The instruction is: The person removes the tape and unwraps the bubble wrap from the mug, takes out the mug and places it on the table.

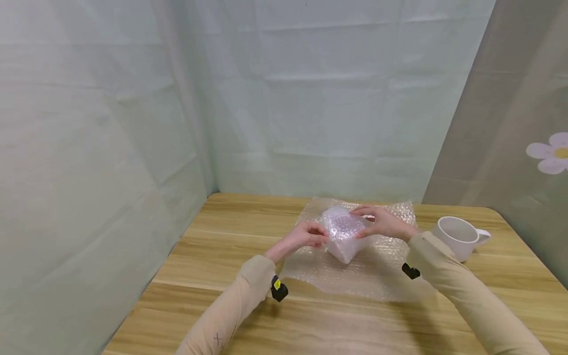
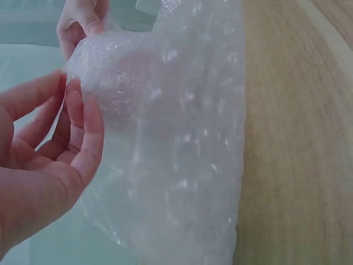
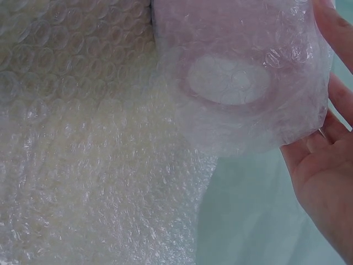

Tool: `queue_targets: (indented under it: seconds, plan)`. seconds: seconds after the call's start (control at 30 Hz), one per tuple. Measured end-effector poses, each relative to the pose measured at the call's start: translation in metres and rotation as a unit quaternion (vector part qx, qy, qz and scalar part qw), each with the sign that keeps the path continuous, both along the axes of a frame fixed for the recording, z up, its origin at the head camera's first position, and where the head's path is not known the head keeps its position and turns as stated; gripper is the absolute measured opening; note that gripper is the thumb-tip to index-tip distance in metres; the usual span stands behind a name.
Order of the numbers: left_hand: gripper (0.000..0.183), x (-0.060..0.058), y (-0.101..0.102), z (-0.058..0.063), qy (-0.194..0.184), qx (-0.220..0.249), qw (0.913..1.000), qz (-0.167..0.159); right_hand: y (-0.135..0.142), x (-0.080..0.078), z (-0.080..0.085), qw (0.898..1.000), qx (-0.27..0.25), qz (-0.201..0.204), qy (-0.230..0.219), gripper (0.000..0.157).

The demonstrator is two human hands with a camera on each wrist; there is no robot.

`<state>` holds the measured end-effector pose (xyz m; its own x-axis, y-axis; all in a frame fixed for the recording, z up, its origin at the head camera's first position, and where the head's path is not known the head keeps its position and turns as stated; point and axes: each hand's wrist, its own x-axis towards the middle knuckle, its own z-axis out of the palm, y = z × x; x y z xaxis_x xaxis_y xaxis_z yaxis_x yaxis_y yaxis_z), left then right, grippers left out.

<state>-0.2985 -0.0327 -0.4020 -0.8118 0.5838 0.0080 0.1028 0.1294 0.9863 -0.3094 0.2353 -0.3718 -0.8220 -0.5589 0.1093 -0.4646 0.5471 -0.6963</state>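
Fingers (image 2: 91, 132) gripping bubble-wrapped bundle (image 1: 343, 231), mug (image 1: 459, 241) nearby

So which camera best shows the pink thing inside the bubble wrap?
The right wrist view: up close, the pink thing shows through the bubble wrap. The head view shows it small under glare; left wrist, just a pink blur.
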Motion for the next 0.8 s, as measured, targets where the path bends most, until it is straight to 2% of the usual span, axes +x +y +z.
queue_targets:
  seconds: [0.2, 0.4, 0.63, 0.8]
  plan:
    - [0.015, -0.002, -0.006, 0.000, 0.023, -0.025, 0.9994, 0.009, 0.001, -0.001, 0.001, 1.000, -0.007, -0.004, 0.000, 0.066]
    - [0.017, -0.005, -0.011, 0.000, 0.039, -0.012, 0.9990, 0.018, 0.002, -0.002, 0.001, 1.000, -0.008, 0.000, -0.004, 0.066]
    - [0.017, -0.006, -0.015, -0.002, 0.060, 0.003, 0.9955, 0.074, -0.001, 0.000, 0.001, 1.000, -0.010, -0.002, -0.014, 0.064]
    - [0.022, -0.010, -0.014, -0.002, 0.078, 0.005, 0.9909, 0.109, -0.009, 0.012, 0.015, 1.000, -0.010, 0.003, -0.017, 0.061]
